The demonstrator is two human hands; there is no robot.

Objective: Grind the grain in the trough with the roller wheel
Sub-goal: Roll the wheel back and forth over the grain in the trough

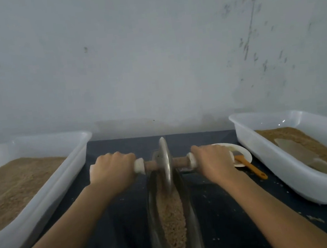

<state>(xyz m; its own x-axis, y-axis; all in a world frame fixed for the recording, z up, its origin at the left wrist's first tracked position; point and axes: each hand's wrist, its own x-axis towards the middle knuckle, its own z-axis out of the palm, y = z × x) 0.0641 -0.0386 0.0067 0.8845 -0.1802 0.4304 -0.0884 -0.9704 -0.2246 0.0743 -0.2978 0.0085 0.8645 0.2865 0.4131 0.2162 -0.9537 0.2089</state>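
A narrow metal trough (193, 219) runs away from me down the middle of the dark table, filled with tan crushed grain (171, 217). The metal roller wheel (165, 160) stands upright in the trough's far part, on a wooden axle with white end handles. My left hand (111, 169) grips the left handle, and my right hand (214, 159) grips the right handle. Both arms are stretched forward.
A large white tub (66, 175) of tan grain sits on the left. A matching white tub (265, 158) on the right holds grain and a pale scoop (297, 150). A small white plate (243, 151) with an orange-handled brush (251, 167) lies behind my right hand. A pale wall stands close behind.
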